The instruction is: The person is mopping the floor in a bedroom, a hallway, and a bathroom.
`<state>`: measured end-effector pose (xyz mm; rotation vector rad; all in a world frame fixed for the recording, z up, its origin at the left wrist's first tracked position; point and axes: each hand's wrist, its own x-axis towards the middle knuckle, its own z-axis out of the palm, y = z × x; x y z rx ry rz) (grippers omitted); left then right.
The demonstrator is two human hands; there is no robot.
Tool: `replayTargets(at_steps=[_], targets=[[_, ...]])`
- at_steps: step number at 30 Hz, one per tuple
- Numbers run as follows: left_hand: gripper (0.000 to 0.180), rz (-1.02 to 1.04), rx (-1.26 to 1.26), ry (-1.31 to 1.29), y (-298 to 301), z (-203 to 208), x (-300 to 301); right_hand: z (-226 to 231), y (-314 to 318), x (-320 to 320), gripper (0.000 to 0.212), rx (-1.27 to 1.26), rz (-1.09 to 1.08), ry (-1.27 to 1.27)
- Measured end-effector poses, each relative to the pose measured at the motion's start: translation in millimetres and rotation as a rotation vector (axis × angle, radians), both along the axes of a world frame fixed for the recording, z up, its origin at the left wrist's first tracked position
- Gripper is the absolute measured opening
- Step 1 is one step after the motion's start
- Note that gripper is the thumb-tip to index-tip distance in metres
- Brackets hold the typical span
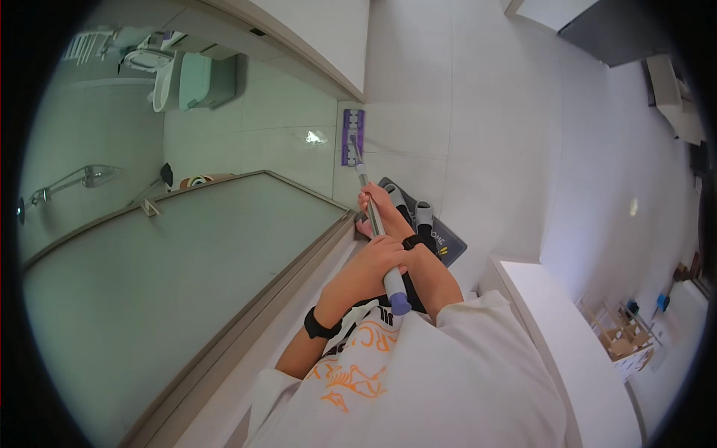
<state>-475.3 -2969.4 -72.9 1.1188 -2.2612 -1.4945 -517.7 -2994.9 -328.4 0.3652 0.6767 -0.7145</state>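
Observation:
A flat mop (376, 220) with a silver-grey pole runs from my waist toward the floor ahead. Its purple rectangular head (353, 153) lies on the floor at the bathroom doorway, close to the end of a wall. Near the pole's purple-capped top, my left hand (371, 263) is wrapped round the grip. Farther down, my right hand (379, 200) is closed round the metal pole. Both wrists wear black bands. Grey-and-black slippers (424, 215) are on my feet, on a dark doormat (452, 243).
A frosted glass door (187, 246) with a metal frame stands at the left. Beyond it are a green bin (205, 81), a toilet (149, 60) and a shower fitting (97, 175). A white ledge (560, 336) is at my right, past which stands a wooden rack (620, 336). Pale tiles (493, 134) stretch ahead.

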Motion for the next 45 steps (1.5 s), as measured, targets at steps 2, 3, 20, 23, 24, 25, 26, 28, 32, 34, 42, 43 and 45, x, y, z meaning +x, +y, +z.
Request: replayTargets(at_steps=[2,3,20,23,24,25,26,28,32,34,42,43,45], targets=[[0.017,0.003,0.009,0.039,-5.9,-0.8,4.6,-0.7,-6.8,-3.6,0.014,-0.005,0.001,0.082],[0.017,0.009,0.007,0.045,-8.9,-3.2,6.8,-3.0,-10.2,-3.5,0.014,-0.006,0.006,0.089],[0.017,0.0,-0.046,-0.067,-16.5,-43.6,9.0,-2.9,-42.4,19.2,0.015,-0.015,0.105,-0.015],[0.018,-0.014,-0.046,-0.059,-22.1,-59.9,-19.3,-74.6,-43.3,1.9,0.014,-0.213,0.162,-0.066],[0.018,-0.025,-0.05,-0.065,-27.0,-60.5,-20.9,-82.1,-46.7,-0.6,0.014,-0.219,0.15,-0.071],[0.017,-0.041,-0.058,-0.032,-33.0,-62.0,-22.6,-90.5,-49.5,-6.4,0.011,-0.145,0.115,-0.056],[0.016,-0.037,-0.057,-0.009,-30.6,-57.9,-16.0,-86.6,-43.9,-0.6,0.009,-0.063,0.099,-0.053],[0.016,0.007,-0.039,-0.043,-18.0,-27.9,10.5,-30.2,-32.8,24.5,0.008,-0.089,0.118,-0.019],[0.015,-0.028,-0.03,-0.009,13.9,24.5,8.8,24.5,8.2,7.5,0.011,-0.123,0.107,0.087],[0.016,-0.037,0.005,0.012,30.0,29.8,8.8,38.7,29.1,-8.6,0.013,-0.029,0.169,0.097],[0.016,-0.059,0.099,-0.018,80.1,21.3,15.1,18.9,94.1,-5.9,0.017,0.068,0.264,0.067],[0.017,-0.041,0.085,-0.042,84.2,18.7,17.0,10.0,95.2,1.0,0.017,0.0,0.289,0.044],[0.018,-0.013,0.106,-0.055,86.1,12.7,22.9,-18.0,99.1,15.3,0.018,-0.061,0.297,0.025]])
